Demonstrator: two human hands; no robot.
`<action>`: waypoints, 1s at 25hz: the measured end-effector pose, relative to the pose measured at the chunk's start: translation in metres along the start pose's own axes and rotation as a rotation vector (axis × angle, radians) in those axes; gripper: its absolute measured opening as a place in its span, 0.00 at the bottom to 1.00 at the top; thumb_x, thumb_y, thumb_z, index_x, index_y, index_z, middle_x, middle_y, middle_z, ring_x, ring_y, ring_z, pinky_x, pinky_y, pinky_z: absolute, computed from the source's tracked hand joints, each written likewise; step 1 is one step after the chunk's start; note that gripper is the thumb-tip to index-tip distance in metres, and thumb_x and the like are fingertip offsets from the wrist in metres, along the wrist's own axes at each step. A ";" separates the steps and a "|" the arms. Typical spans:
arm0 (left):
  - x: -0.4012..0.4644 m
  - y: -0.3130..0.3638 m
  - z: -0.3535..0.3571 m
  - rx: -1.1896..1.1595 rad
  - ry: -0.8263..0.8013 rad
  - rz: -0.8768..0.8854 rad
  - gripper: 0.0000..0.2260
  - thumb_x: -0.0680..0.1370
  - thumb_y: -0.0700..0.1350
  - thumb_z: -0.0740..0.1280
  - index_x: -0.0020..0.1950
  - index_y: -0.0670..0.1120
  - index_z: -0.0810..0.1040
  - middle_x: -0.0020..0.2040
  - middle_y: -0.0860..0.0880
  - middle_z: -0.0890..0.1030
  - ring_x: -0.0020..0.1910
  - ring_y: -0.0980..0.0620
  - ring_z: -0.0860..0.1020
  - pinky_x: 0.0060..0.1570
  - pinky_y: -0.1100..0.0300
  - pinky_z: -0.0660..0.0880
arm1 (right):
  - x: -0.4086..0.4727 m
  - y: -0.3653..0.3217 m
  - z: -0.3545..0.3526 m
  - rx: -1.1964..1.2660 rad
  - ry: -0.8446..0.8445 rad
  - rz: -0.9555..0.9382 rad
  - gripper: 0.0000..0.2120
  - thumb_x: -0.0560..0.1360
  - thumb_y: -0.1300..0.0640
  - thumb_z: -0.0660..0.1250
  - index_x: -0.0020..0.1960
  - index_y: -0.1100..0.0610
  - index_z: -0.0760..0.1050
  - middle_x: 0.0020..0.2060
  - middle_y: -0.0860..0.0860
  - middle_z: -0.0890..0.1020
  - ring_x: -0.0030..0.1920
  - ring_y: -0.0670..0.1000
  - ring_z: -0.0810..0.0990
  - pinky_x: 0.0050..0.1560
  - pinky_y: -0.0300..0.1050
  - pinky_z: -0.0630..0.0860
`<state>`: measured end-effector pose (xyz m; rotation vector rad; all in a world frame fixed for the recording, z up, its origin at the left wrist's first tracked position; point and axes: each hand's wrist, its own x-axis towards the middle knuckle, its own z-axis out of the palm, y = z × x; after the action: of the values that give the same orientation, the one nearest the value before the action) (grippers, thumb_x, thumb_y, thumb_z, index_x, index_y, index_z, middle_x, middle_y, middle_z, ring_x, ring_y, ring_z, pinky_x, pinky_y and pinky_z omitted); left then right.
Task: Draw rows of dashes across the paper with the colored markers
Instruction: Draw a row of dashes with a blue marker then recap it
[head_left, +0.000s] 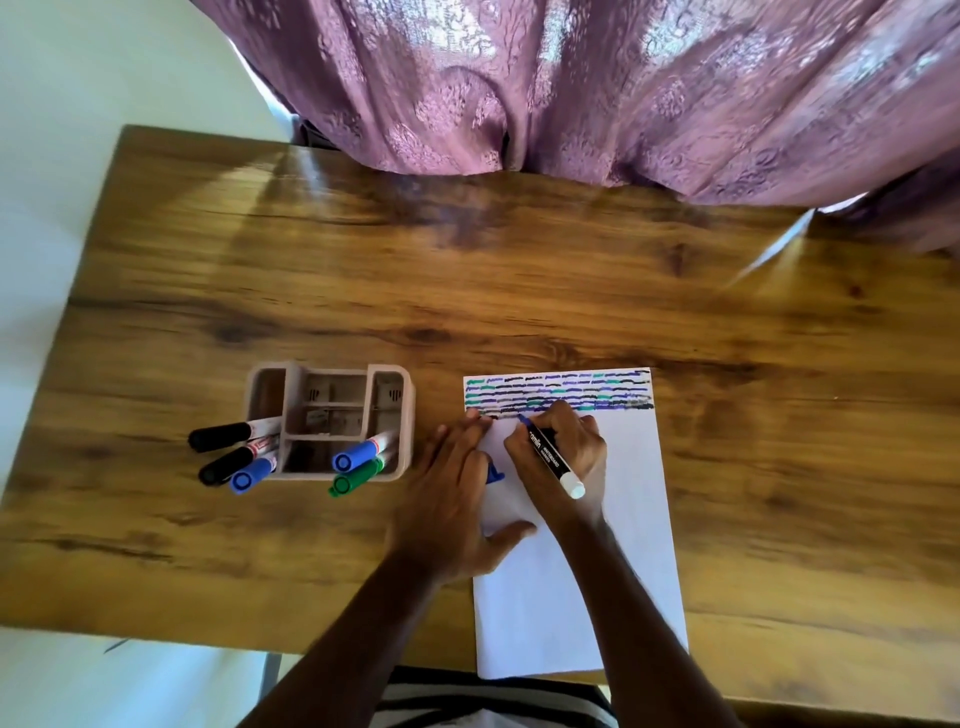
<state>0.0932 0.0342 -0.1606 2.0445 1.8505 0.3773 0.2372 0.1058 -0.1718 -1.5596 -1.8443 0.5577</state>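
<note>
A white sheet of paper (623, 519) lies on the wooden table (363, 270), its top filled with several rows of blue, green and black dashes (561, 392). My right hand (563, 457) grips a black-bodied blue marker (550, 454); its tip touches the paper at the left part of the lowest row. My left hand (457, 493) presses flat on the paper's left edge, fingers straight, with a blue cap (496, 474) showing beside its fingers; whether it holds the cap is unclear.
A beige desk organiser (332, 415) stands left of the paper, with black, blue and green capped markers (358, 460) leaning out of it toward me. A purple curtain (571, 83) hangs over the table's far edge. The paper's lower end overhangs the near edge.
</note>
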 end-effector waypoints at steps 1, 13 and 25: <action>0.000 0.000 0.000 0.002 -0.002 -0.001 0.43 0.69 0.69 0.69 0.72 0.40 0.69 0.75 0.42 0.71 0.77 0.43 0.66 0.73 0.41 0.65 | 0.000 0.000 0.000 -0.007 -0.007 0.003 0.12 0.69 0.54 0.74 0.44 0.62 0.77 0.40 0.57 0.85 0.37 0.56 0.81 0.36 0.38 0.75; -0.001 0.001 -0.001 0.006 -0.031 -0.015 0.44 0.69 0.71 0.68 0.73 0.41 0.68 0.76 0.43 0.69 0.78 0.45 0.63 0.76 0.44 0.63 | -0.001 0.000 0.000 0.025 -0.013 0.051 0.12 0.70 0.54 0.73 0.45 0.62 0.77 0.41 0.57 0.86 0.38 0.56 0.82 0.38 0.31 0.72; 0.001 0.003 -0.004 -0.003 -0.046 -0.028 0.42 0.70 0.71 0.67 0.72 0.41 0.69 0.76 0.43 0.70 0.78 0.44 0.64 0.75 0.42 0.64 | 0.000 -0.002 -0.001 0.076 0.014 0.071 0.10 0.70 0.56 0.73 0.46 0.60 0.76 0.43 0.56 0.86 0.38 0.55 0.83 0.35 0.43 0.80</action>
<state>0.0941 0.0355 -0.1555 2.0063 1.8477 0.3235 0.2365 0.1053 -0.1699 -1.5791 -1.7425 0.6397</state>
